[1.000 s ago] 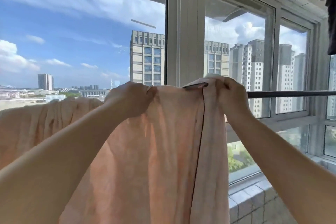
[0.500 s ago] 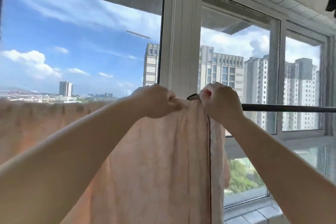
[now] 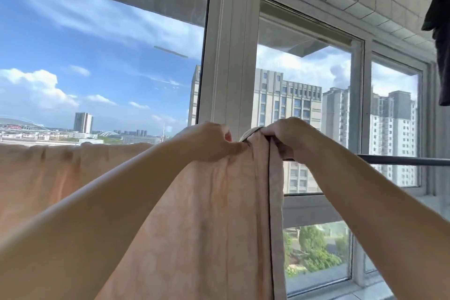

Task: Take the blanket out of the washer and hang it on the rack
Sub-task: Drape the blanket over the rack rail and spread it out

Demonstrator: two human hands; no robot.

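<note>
Tall windows (image 3: 229, 56) face city towers under blue sky. A peach blanket (image 3: 207, 214) hangs over the grey rack bar (image 3: 401, 161), spreading leftward. The left hand (image 3: 209, 141) pinches its top fold; the right hand (image 3: 287, 134) grips the dark-trimmed edge at the bar.

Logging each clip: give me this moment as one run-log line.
stage: hanging | blanket: draped over rail | left hand: gripping top edge | right hand: gripping trimmed edge at rail | washer: out of view
</note>
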